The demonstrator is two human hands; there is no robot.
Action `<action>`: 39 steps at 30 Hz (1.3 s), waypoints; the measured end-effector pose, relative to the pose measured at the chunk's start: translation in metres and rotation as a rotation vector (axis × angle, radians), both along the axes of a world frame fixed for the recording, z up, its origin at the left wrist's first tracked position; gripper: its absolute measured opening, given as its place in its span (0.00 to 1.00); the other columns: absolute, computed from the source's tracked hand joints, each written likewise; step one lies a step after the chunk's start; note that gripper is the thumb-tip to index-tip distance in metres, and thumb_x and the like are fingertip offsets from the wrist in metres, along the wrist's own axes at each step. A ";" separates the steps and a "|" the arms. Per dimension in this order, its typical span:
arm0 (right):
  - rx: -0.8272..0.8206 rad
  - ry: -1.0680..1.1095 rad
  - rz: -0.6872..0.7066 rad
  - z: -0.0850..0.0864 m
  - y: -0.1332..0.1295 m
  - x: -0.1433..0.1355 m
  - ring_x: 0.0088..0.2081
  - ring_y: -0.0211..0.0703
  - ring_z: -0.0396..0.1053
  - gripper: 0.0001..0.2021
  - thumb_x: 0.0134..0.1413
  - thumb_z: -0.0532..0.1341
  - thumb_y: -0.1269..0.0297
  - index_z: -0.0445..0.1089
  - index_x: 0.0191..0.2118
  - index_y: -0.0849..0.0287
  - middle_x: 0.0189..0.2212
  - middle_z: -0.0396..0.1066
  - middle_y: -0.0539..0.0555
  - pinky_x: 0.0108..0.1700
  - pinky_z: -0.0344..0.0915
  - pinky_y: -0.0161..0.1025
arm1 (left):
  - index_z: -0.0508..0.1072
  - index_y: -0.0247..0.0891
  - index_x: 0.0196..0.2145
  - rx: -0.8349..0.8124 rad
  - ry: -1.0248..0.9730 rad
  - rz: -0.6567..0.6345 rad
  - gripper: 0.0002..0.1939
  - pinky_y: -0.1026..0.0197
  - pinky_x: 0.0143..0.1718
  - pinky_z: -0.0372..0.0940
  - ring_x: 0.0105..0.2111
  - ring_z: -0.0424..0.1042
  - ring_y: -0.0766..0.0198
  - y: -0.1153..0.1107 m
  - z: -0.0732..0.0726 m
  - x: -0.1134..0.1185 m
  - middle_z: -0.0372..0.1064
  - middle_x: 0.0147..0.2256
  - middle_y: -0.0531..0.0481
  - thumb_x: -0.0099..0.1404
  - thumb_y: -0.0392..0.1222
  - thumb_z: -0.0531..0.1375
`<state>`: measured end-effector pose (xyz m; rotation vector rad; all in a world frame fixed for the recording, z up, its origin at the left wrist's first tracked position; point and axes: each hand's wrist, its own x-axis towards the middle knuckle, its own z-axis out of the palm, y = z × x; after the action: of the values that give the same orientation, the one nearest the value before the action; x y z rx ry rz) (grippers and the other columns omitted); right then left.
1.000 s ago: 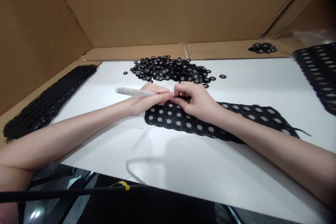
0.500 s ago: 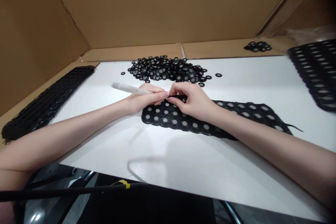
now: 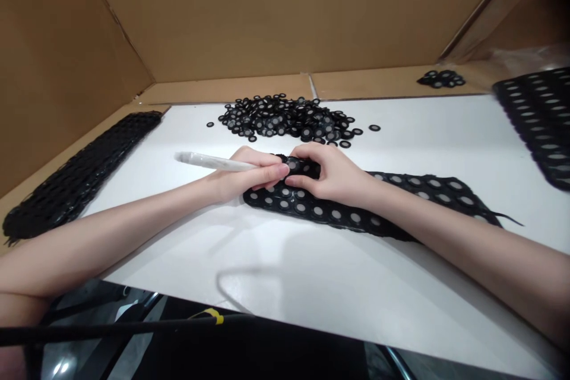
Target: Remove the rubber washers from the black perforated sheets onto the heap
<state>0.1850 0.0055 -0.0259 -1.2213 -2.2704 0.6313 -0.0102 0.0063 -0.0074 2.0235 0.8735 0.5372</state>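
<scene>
My left hand [image 3: 249, 172] is closed on a white pen-like stick [image 3: 209, 161], whose rear end points left; its tip is hidden at my fingers. Beneath both hands lies a black sheet [image 3: 327, 212] set with rows of grey-centred round discs. My right hand [image 3: 333, 173] pinches the sheet's upper edge between thumb and fingers. Between my two hands a piece of this edge with a disc [image 3: 292, 166] is raised and faces me. The thumb of my left hand touches that edge close to the disc.
A heap of loose black rings with grey centres [image 3: 285, 117] lies behind my hands on the white board [image 3: 249, 267]. Black bundled sheets [image 3: 84, 172] lie at left, another dotted sheet [image 3: 543, 124] at right. A small ring cluster [image 3: 440, 78] sits by the cardboard wall [image 3: 276, 12].
The sheet's upper edge between my hands has been lifted and turned, so a disc now shows there. My right-hand fingers have spread wider around it. The stick's rear end has swung left and down.
</scene>
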 end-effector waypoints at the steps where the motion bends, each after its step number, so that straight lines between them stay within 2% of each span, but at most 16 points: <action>1: 0.008 0.003 0.003 0.000 0.000 0.000 0.34 0.47 0.67 0.07 0.46 0.61 0.61 0.66 0.29 0.59 0.30 0.71 0.55 0.37 0.60 0.40 | 0.63 0.34 0.17 -0.004 0.013 -0.008 0.22 0.65 0.24 0.51 0.20 0.56 0.71 0.001 0.000 0.000 0.54 0.15 0.56 0.66 0.48 0.53; 7: 0.020 0.009 0.012 -0.001 0.000 0.000 0.34 0.46 0.67 0.07 0.46 0.60 0.61 0.66 0.30 0.60 0.30 0.70 0.55 0.36 0.60 0.39 | 0.62 0.34 0.17 0.039 0.036 0.004 0.22 0.65 0.23 0.50 0.20 0.55 0.72 0.001 0.001 0.002 0.54 0.15 0.56 0.66 0.45 0.52; 13: 0.044 -0.030 0.018 0.000 -0.002 -0.001 0.33 0.45 0.65 0.06 0.45 0.59 0.63 0.65 0.29 0.60 0.28 0.68 0.54 0.34 0.58 0.38 | 0.58 0.36 0.15 0.079 0.046 -0.099 0.23 0.62 0.21 0.49 0.18 0.53 0.70 0.003 0.002 0.004 0.53 0.15 0.54 0.66 0.45 0.52; 18: 0.062 -0.055 0.005 0.004 -0.006 -0.001 0.32 0.44 0.64 0.05 0.45 0.59 0.65 0.64 0.29 0.60 0.27 0.67 0.53 0.33 0.56 0.37 | 0.59 0.36 0.15 0.098 0.085 -0.167 0.23 0.62 0.21 0.48 0.18 0.52 0.71 0.004 0.003 0.002 0.52 0.15 0.54 0.66 0.44 0.52; 22: -0.027 -0.030 0.010 0.009 -0.008 0.003 0.30 0.42 0.63 0.12 0.43 0.62 0.56 0.66 0.30 0.60 0.27 0.66 0.52 0.32 0.55 0.37 | 0.61 0.35 0.16 0.088 0.093 -0.143 0.22 0.64 0.22 0.50 0.19 0.54 0.72 0.003 0.000 0.000 0.55 0.16 0.55 0.67 0.44 0.52; 26: -0.106 -0.089 -0.053 0.015 -0.009 0.006 0.27 0.40 0.60 0.20 0.35 0.67 0.48 0.66 0.28 0.60 0.23 0.64 0.49 0.29 0.54 0.36 | 0.61 0.34 0.16 0.063 -0.033 -0.003 0.22 0.66 0.21 0.49 0.19 0.53 0.73 -0.003 -0.001 -0.003 0.53 0.16 0.57 0.66 0.44 0.52; 28: -0.143 -0.096 -0.045 0.017 -0.008 0.005 0.25 0.38 0.59 0.19 0.36 0.67 0.48 0.66 0.25 0.59 0.21 0.62 0.48 0.27 0.52 0.36 | 0.60 0.34 0.16 0.069 -0.111 0.042 0.22 0.66 0.20 0.48 0.18 0.52 0.73 -0.008 0.000 -0.004 0.52 0.16 0.57 0.66 0.45 0.52; 30: -0.204 -0.068 -0.011 0.017 -0.008 0.005 0.24 0.37 0.58 0.16 0.38 0.66 0.51 0.66 0.24 0.59 0.20 0.62 0.48 0.26 0.51 0.36 | 0.60 0.34 0.16 0.082 -0.131 0.033 0.22 0.66 0.20 0.48 0.18 0.53 0.73 -0.015 0.001 -0.004 0.53 0.16 0.57 0.65 0.44 0.52; 34: -0.293 0.024 0.050 0.015 -0.008 0.005 0.24 0.37 0.59 0.14 0.39 0.66 0.54 0.67 0.23 0.60 0.20 0.63 0.47 0.25 0.52 0.36 | 0.61 0.34 0.15 0.117 -0.060 -0.029 0.21 0.66 0.20 0.48 0.18 0.52 0.73 -0.022 0.001 -0.002 0.51 0.15 0.56 0.65 0.42 0.53; 39: -0.322 0.091 0.066 0.013 -0.008 0.006 0.24 0.37 0.60 0.13 0.38 0.66 0.56 0.67 0.22 0.60 0.20 0.63 0.47 0.25 0.54 0.35 | 0.62 0.35 0.16 0.089 -0.009 -0.040 0.21 0.65 0.20 0.49 0.18 0.53 0.71 -0.017 -0.001 -0.002 0.53 0.15 0.55 0.65 0.45 0.52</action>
<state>0.1909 -0.0028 -0.0129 -1.2360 -2.1983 1.0882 -0.0119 -0.0103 -0.0084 2.1129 0.8147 0.5715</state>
